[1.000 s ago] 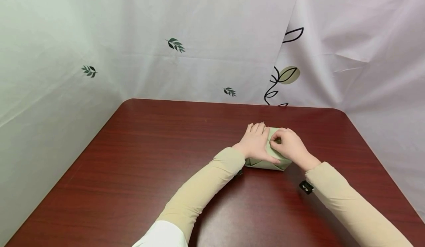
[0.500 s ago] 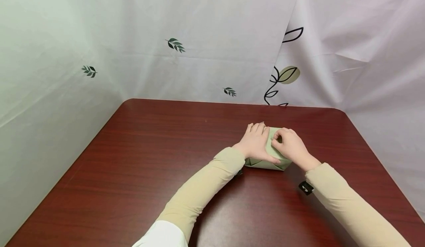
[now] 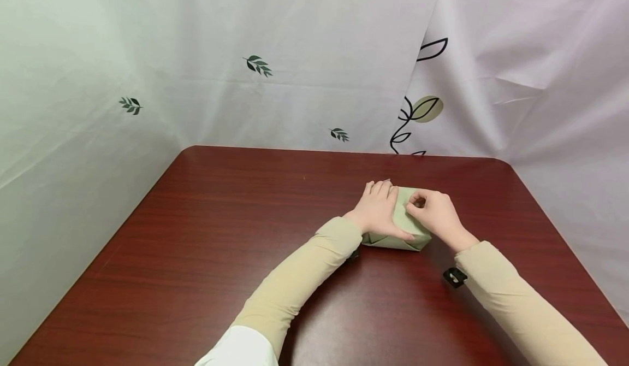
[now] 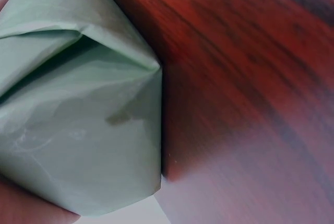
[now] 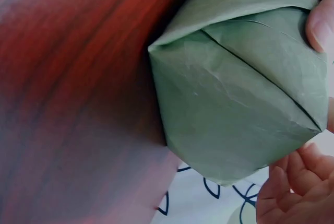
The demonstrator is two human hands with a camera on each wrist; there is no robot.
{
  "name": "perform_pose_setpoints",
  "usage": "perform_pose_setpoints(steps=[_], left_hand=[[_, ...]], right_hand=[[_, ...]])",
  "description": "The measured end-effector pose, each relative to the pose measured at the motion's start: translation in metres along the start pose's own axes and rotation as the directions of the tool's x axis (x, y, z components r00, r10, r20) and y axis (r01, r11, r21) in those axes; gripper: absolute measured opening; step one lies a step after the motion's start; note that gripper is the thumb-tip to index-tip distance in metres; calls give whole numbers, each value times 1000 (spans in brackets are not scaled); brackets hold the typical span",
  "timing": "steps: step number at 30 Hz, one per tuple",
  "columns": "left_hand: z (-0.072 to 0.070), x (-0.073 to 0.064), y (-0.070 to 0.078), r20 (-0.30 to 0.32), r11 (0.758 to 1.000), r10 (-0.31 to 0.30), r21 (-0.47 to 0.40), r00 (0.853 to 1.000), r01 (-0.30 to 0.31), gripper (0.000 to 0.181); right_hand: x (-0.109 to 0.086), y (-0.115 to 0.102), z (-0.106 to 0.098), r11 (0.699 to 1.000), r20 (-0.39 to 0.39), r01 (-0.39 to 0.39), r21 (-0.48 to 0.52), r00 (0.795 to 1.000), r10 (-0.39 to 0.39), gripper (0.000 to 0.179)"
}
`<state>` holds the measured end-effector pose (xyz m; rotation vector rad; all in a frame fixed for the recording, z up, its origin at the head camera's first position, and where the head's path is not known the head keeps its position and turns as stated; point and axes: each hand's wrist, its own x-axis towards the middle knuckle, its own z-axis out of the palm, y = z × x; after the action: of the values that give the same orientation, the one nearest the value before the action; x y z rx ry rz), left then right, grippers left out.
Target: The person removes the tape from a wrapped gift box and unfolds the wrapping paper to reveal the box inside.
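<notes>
A box-shaped package (image 3: 393, 242) wrapped in pale green paper sits on the table, right of the middle. Spread over its left top is my left hand (image 3: 378, 213), fingers straight and thumb reaching along the near edge. My right hand (image 3: 433, 213) is at the right side of the top, its thumb and index finger curled to meet in a ring. Whether anything thin is pinched there cannot be made out. Folded paper flaps show on the package end (image 4: 115, 145) in the left wrist view. The right wrist view shows curled fingers (image 5: 300, 182) beside the package (image 5: 229, 109).
The dark red wooden table (image 3: 221, 218) reaches back to a pale curtain (image 3: 304, 71) printed with leaves. A small black device (image 3: 455, 277) is under the right wrist.
My right hand has shifted slightly right across the package top, thumb and index finger still together. The left hand and the package stay in place.
</notes>
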<state>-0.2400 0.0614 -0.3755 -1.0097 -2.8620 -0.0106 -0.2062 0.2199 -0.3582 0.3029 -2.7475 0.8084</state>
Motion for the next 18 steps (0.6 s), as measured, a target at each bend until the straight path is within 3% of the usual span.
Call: perform_pose_setpoints(steps=[6, 9, 13, 18], left_hand=[[1, 0, 0, 0, 1000, -1, -3, 1000, 1, 117], [0, 0, 0, 4, 1000, 0, -4, 1000, 0, 116], [0, 0, 0, 13, 1000, -3, -4, 1000, 3, 116], [0, 1, 0, 19, 1000, -6, -1, 1000, 6, 116]], right_hand=[[-2, 3, 4, 999, -90, -22, 48, 996, 26, 7], [-2, 5, 3, 993, -85, -79, 85, 993, 86, 8], [1, 8, -3, 967, 3, -200, 160, 979, 202, 12], [6, 9, -12, 882, 171, -324, 342, 945, 280, 20]])
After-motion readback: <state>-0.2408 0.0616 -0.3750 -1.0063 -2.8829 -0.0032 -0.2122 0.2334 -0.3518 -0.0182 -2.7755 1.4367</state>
